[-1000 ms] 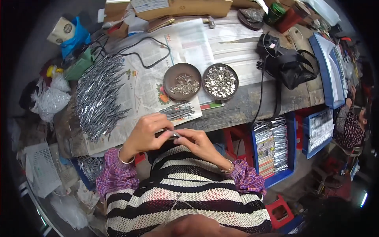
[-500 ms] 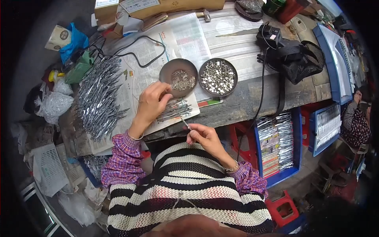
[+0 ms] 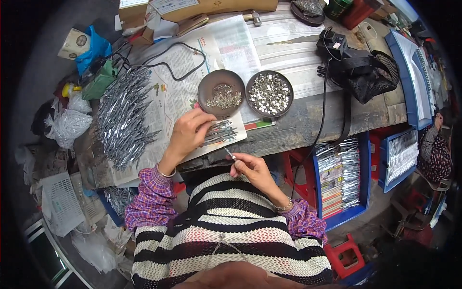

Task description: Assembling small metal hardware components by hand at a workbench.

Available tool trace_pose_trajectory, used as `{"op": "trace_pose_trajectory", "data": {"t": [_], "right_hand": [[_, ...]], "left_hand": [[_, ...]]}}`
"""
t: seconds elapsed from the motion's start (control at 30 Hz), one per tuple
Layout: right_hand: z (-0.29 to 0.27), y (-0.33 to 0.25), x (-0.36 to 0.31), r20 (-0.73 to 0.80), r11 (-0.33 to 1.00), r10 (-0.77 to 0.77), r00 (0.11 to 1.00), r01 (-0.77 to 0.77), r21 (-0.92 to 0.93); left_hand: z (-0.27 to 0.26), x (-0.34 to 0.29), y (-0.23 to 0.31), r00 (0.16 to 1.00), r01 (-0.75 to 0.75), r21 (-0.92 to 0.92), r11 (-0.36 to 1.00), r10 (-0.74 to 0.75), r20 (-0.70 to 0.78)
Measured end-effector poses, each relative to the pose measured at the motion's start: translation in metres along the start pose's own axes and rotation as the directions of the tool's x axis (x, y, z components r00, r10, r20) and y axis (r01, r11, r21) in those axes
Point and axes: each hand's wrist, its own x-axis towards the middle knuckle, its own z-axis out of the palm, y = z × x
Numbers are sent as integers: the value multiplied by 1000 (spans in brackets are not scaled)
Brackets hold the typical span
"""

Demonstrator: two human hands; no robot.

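My right hand (image 3: 252,170) pinches a slim silver metal piece (image 3: 228,151), its tip pointing up and left, in front of the table edge. Over the newspaper, my left hand (image 3: 189,134) has thumb and fingers curled close together; anything between them is too small to make out. Beneath and beside those fingers lies a small row of thin metal pieces (image 3: 222,132). Just beyond is a round dark dish (image 3: 210,83) of fine wiry metal bits. A second round dish, to its right, holds small shiny metal pieces (image 3: 269,94).
A heap of slim silver pieces (image 3: 124,120) covers the table's left side. A hammer (image 3: 256,19) lies at the back, a black mesh bag (image 3: 373,77) at right. Blue trays (image 3: 366,192) of metal pieces stand right of the table, near a red stool (image 3: 347,255). Another person (image 3: 428,154) sits far right.
My left hand has moved slightly toward the row of thin metal pieces, its fingers drawn closer together. My right hand keeps its pinch on the slim metal piece. The whole view has shifted a little.
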Motion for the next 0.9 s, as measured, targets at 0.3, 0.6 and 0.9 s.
{"op": "trace_pose_trajectory", "data": {"t": [0.3, 0.6, 0.9], "right_hand": [[-5, 2, -4, 5, 998, -52, 999, 52, 42], [-13, -6, -10, -67, 998, -11, 998, 15, 53], [-15, -8, -8, -72, 999, -40, 997, 42, 19]], "left_hand": [[14, 51, 4, 995, -100, 173, 980, 98, 16], [25, 54, -4, 994, -80, 132, 988, 88, -58], [11, 50, 1, 995, 34, -77, 996, -42, -94]]}}
